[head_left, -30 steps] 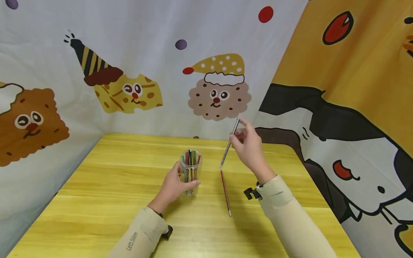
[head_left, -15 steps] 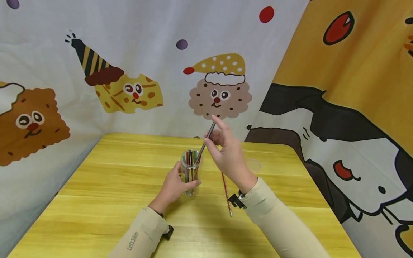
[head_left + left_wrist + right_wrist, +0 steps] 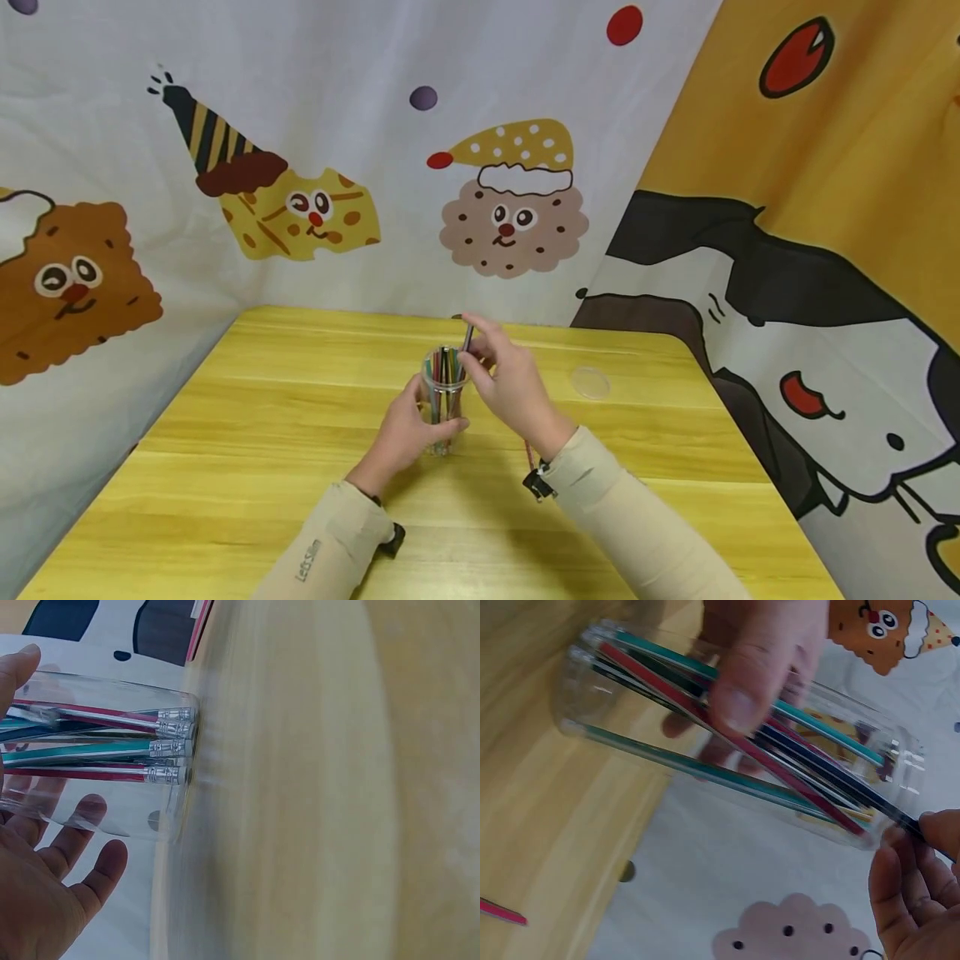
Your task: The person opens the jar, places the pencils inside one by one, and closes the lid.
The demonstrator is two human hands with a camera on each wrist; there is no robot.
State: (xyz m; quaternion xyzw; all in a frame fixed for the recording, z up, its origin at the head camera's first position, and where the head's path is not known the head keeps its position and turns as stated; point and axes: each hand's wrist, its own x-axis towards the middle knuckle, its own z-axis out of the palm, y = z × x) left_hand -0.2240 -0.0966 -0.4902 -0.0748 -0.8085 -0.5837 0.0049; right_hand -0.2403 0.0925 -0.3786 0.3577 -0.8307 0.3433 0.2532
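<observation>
A clear plastic jar [image 3: 444, 400] stands upright on the table, holding several striped pencils [image 3: 90, 754] in teal, red and dark colours. Their eraser ends sit at the bottom in the left wrist view. My left hand [image 3: 405, 429] grips the jar around its side, thumb across the front. At the jar's mouth, my right hand [image 3: 513, 387] pinches a dark pencil [image 3: 468, 337] near its upper end. The lower part of that pencil is inside the jar among the others, as the right wrist view shows. A red pencil [image 3: 529, 454] lies on the table, mostly hidden beneath the right wrist.
A clear round lid [image 3: 591, 382] lies flat on the wooden table [image 3: 300, 367], right of the jar. Behind the table hangs a cartoon-printed curtain [image 3: 337, 67]. Each wrist carries a small black camera mount [image 3: 538, 483].
My right hand has moved left and then down, bringing the dark pencil from beside the jar into its mouth. The left hand stays on the jar. The lid has come into view.
</observation>
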